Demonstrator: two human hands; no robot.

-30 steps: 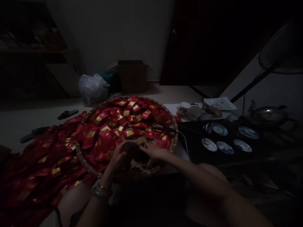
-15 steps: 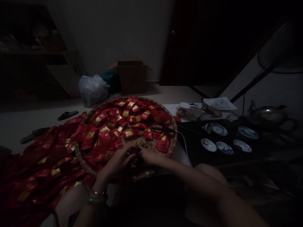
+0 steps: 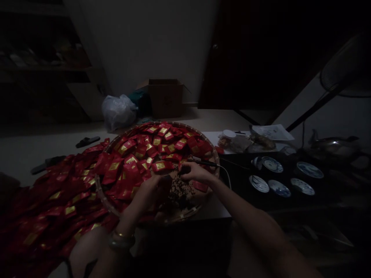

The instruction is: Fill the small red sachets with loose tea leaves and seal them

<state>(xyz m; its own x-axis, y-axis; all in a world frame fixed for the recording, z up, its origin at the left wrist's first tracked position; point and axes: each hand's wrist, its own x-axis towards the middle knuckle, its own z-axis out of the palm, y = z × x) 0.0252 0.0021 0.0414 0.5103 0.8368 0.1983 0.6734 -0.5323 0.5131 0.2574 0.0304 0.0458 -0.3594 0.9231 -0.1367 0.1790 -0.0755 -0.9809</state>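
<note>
A round woven basket point(image 3: 99, 189) is heaped with small red packets point(image 3: 114, 170) bearing gold labels. My left hand point(image 3: 149, 191), with bangles on its wrist, is closed around a dark red packet point(image 3: 165, 187) low over the basket's front half; shade blurs its outline. My right hand point(image 3: 194, 172) is just to its right, fingers curled together in a pinch; what they hold, if anything, is too dark to tell. Loose dark leaf-like bits point(image 3: 181, 193) lie on the basket's bottom below both hands. Behind the right hand rests a black pen-like tool point(image 3: 204, 163) on a white cord.
A large pile of red packets point(image 3: 58, 204) spreads over the floor at left. Patterned dishes point(image 3: 272, 165) and a metal kettle point(image 3: 333, 143) stand on a dark surface at right. Beyond the basket are a plastic bag point(image 3: 118, 112) and a cardboard box point(image 3: 166, 98).
My hands, together before, have come apart: the right has moved up and right, the left is slightly higher. More loose bits show between them. The view has shifted a little.
</note>
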